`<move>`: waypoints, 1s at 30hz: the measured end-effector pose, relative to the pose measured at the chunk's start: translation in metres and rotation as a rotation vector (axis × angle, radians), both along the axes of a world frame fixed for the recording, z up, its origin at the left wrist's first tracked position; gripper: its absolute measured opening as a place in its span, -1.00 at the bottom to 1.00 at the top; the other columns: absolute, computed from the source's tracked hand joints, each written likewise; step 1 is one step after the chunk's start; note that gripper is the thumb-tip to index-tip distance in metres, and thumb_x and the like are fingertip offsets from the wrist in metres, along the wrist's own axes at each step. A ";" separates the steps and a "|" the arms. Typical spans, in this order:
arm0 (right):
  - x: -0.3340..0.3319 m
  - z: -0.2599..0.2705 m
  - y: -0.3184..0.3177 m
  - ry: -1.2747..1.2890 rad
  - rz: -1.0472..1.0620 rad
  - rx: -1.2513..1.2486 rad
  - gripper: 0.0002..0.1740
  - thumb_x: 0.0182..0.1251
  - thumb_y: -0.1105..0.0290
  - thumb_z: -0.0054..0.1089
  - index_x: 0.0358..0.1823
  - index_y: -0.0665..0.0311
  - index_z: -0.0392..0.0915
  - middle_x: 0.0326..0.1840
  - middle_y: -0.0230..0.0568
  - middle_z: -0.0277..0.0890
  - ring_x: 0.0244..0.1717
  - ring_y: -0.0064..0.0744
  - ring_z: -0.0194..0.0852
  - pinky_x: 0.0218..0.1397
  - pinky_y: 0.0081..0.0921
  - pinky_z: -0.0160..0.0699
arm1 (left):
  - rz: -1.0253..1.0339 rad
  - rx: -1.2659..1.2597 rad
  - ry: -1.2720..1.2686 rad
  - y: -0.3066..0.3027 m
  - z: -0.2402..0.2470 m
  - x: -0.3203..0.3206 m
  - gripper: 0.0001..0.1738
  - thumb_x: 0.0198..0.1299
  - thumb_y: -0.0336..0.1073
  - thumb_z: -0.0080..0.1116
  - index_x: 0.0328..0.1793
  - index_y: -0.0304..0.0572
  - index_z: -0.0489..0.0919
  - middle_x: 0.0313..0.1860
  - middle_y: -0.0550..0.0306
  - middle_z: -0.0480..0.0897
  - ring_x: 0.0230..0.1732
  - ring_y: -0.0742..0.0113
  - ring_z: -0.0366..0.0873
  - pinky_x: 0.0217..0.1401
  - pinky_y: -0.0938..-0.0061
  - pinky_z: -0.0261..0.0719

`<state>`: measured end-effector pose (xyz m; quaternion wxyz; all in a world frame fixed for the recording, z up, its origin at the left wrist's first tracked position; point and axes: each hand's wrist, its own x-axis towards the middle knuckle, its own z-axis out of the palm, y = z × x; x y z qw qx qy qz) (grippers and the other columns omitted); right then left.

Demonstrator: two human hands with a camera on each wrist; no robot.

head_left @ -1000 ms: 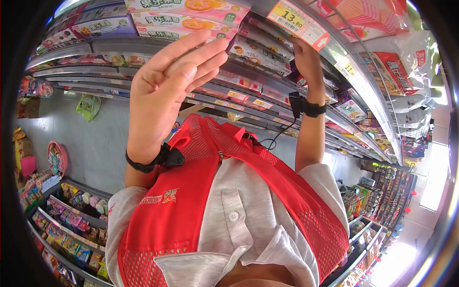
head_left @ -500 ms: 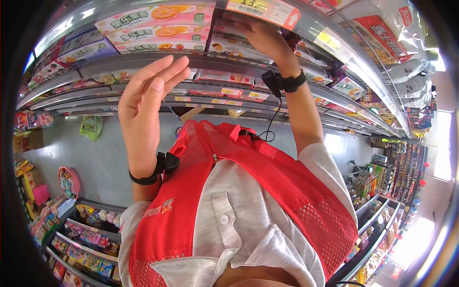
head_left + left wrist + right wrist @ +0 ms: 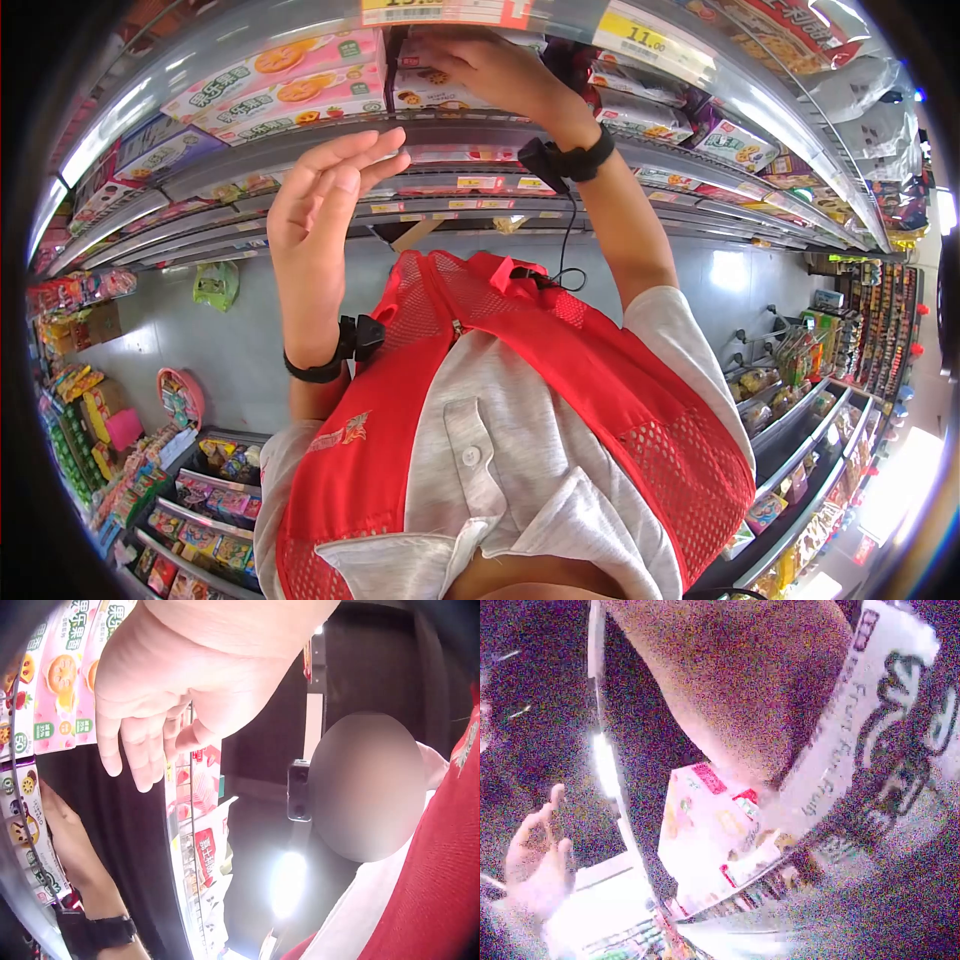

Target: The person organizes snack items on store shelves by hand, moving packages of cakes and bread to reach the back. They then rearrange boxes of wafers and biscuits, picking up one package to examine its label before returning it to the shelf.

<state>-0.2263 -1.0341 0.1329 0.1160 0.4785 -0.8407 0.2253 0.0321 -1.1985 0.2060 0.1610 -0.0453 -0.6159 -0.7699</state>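
My left hand (image 3: 312,215) is raised in front of the shelf, its fingers loosely extended with nothing held. Stacked pink biscuit boxes (image 3: 290,85) with fruit pictures stand on the shelf beyond it. My right hand (image 3: 505,80) reaches under the price rail into the shelf, over white biscuit boxes (image 3: 430,88) beside the pink stack. Its fingers lie extended along these boxes; the fingertips are in shadow. In the left wrist view, my right hand (image 3: 67,829) is against a white box (image 3: 26,817) with fruit prints. The right wrist view is grainy, a white lettered box (image 3: 862,720) beside the hand.
A shelf rail with a yellow price tag (image 3: 640,40) runs above the right hand. Purple boxes (image 3: 160,150) stand farther left, white packs (image 3: 640,118) to the right. Lower shelves run beneath. A green bag (image 3: 215,285) lies on the floor behind; snack racks (image 3: 200,530) stand across the aisle.
My right hand has moved left along the shelf to the white boxes beside the pink stack. The left hand has dropped away from the pink boxes, and the view has shifted right.
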 end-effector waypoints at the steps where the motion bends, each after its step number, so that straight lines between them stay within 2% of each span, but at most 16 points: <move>1: 0.017 0.016 0.009 -0.082 -0.068 -0.001 -0.65 0.55 0.19 0.15 0.28 -0.02 0.63 0.23 -0.19 0.67 0.19 0.00 0.65 0.27 -0.22 0.59 | -0.005 -0.021 0.014 0.001 -0.001 0.000 -0.64 0.57 -0.40 -0.09 0.34 -0.44 0.51 0.26 -0.35 0.65 0.23 -0.09 0.68 0.43 0.10 0.56; 2: 0.032 0.026 0.019 -0.166 -0.136 -0.001 -0.66 0.57 0.20 0.14 0.27 0.01 0.64 0.16 -0.17 0.72 0.14 0.02 0.68 0.22 -0.23 0.62 | -0.011 -0.040 0.028 0.002 -0.001 -0.001 -0.64 0.57 -0.39 -0.09 0.34 -0.43 0.52 0.26 -0.34 0.66 0.22 -0.08 0.69 0.42 0.11 0.56; 5: 0.058 0.029 0.049 -0.300 -0.201 -0.250 -0.73 0.55 0.30 0.20 0.16 0.13 0.70 -0.07 -0.14 0.79 -0.07 -0.08 0.79 0.01 -0.35 0.68 | -0.014 -0.109 -0.016 0.006 -0.005 -0.004 -0.67 0.56 -0.40 -0.05 0.31 -0.41 0.55 0.23 -0.25 0.69 0.18 0.03 0.70 0.41 0.19 0.56; 8: 0.074 0.027 0.075 -0.231 -0.274 -0.446 -0.80 0.45 0.41 0.33 0.04 0.22 0.75 -0.16 -0.15 0.79 -0.17 -0.30 0.80 -0.10 -0.49 0.67 | -0.017 -0.258 -0.067 0.020 -0.015 -0.015 -0.70 0.54 -0.44 -0.03 0.28 -0.40 0.57 0.18 -0.15 0.71 0.17 0.14 0.69 0.40 0.26 0.55; 9: 0.075 0.023 0.084 -0.217 -0.298 -0.485 -0.80 0.38 0.44 0.40 0.00 0.25 0.76 -0.18 -0.15 0.78 -0.18 -0.45 0.79 -0.10 -0.54 0.65 | -0.054 -0.328 -0.102 0.023 -0.018 -0.018 -0.71 0.53 -0.44 0.04 0.28 -0.39 0.57 0.16 -0.06 0.73 0.17 0.26 0.68 0.36 0.35 0.54; 12: 0.084 0.022 0.101 -0.224 -0.310 -0.586 -0.82 0.37 0.40 0.40 -0.03 0.22 0.73 -0.25 -0.14 0.75 -0.28 -0.20 0.76 -0.20 -0.43 0.65 | -0.122 -0.498 -0.190 0.040 -0.028 -0.027 -0.70 0.52 -0.41 0.11 0.28 -0.35 0.59 0.15 0.02 0.74 0.15 0.34 0.68 0.32 0.42 0.54; 13: 0.086 0.020 0.110 -0.267 -0.341 -0.567 -0.83 0.40 0.42 0.37 -0.03 0.24 0.73 -0.23 -0.14 0.77 -0.26 -0.25 0.78 -0.17 -0.42 0.67 | -0.118 -0.525 -0.209 0.046 -0.029 -0.030 -0.72 0.50 -0.39 0.17 0.25 -0.31 0.63 0.16 0.09 0.74 0.11 0.42 0.68 0.29 0.46 0.54; 16: 0.096 0.017 0.131 -0.320 -0.399 -0.640 -0.83 0.47 0.44 0.31 0.03 0.24 0.71 -0.23 -0.11 0.77 -0.24 -0.26 0.79 -0.14 -0.42 0.67 | -0.157 -0.461 -0.303 0.067 -0.030 -0.040 -0.76 0.48 -0.39 0.19 0.19 -0.28 0.66 0.15 0.12 0.75 0.05 0.46 0.68 0.23 0.49 0.55; 19: 0.100 0.011 0.154 -0.327 -0.464 -0.718 -0.79 0.55 0.47 0.20 0.13 0.22 0.67 -0.24 -0.06 0.76 -0.24 -0.25 0.79 -0.13 -0.44 0.66 | -0.103 -0.606 -0.316 0.083 -0.030 -0.053 -0.76 0.42 -0.39 0.26 0.17 -0.23 0.68 0.15 0.13 0.75 0.10 0.35 0.68 0.25 0.40 0.54; 22: 0.103 0.005 0.177 -0.353 -0.514 -0.688 -0.75 0.60 0.49 0.11 0.19 0.22 0.63 -0.25 -0.05 0.76 -0.24 -0.25 0.78 -0.12 -0.46 0.64 | 0.242 -1.143 0.122 0.086 -0.042 -0.078 -0.73 0.34 -0.37 0.32 0.15 -0.16 0.70 0.17 0.10 0.73 0.20 0.15 0.64 0.31 0.27 0.51; 23: 0.102 0.002 0.183 -0.366 -0.509 -0.698 -0.75 0.60 0.49 0.10 0.19 0.22 0.63 -0.25 -0.05 0.76 -0.23 -0.24 0.78 -0.12 -0.46 0.64 | 0.308 -1.233 0.143 0.081 -0.049 -0.088 -0.61 0.25 -0.33 0.38 0.22 -0.04 0.66 0.23 0.12 0.68 0.27 0.03 0.55 0.37 0.16 0.45; 26: 0.102 -0.004 0.199 -0.419 -0.494 -0.717 -0.75 0.60 0.50 0.09 0.19 0.23 0.63 -0.24 -0.04 0.75 -0.23 -0.25 0.77 -0.12 -0.46 0.63 | 0.365 -1.358 0.213 0.085 -0.040 -0.115 -0.50 0.23 -0.28 0.42 0.31 -0.02 0.60 0.25 0.11 0.66 0.24 -0.02 0.55 0.36 0.13 0.46; 27: 0.104 -0.003 0.204 -0.444 -0.485 -0.715 -0.75 0.59 0.50 0.10 0.18 0.23 0.63 -0.24 -0.04 0.75 -0.23 -0.25 0.76 -0.13 -0.46 0.62 | 0.311 -1.377 0.120 0.084 -0.043 -0.121 -0.39 0.19 -0.17 0.46 0.38 0.02 0.54 0.27 0.11 0.61 0.27 -0.07 0.53 0.37 0.10 0.46; 30: 0.101 -0.014 0.219 -0.436 -0.431 -0.713 -0.75 0.57 0.52 0.11 0.17 0.25 0.63 -0.23 -0.04 0.73 -0.23 -0.21 0.75 -0.14 -0.43 0.62 | 0.253 -1.521 0.024 0.089 -0.037 -0.139 -0.34 0.14 -0.06 0.51 0.36 0.04 0.55 0.28 0.10 0.57 0.30 -0.09 0.51 0.35 0.09 0.48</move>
